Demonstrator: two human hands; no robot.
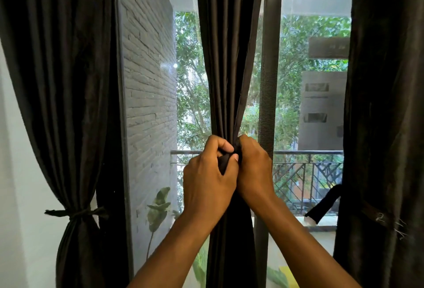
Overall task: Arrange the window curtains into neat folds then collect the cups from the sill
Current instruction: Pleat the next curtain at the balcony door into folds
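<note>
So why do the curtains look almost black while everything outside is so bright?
Head view: daylight comes from behind, so the middle curtain and side curtains are backlit and lose detail; the sky at the top is washed out; both hands stay readable; the wide lens bows the left curtain outward.

Both bare forearms rise from the bottom edge and converge at the middle curtain (226, 69), the one landmark here. The left hand (207, 180) sits on the curtain's left side, back of the hand toward the camera, its fingers (221, 144) curled over and the thumb pressed across a dark strip of fabric. The right hand (253, 168) sits on the curtain's right side, touching the left hand, knuckles up, fingers wrapped around the gathered cloth and hidden behind it. Both wrists are bent slightly inward toward the curtain, and the two forearms spread apart below it.
</note>
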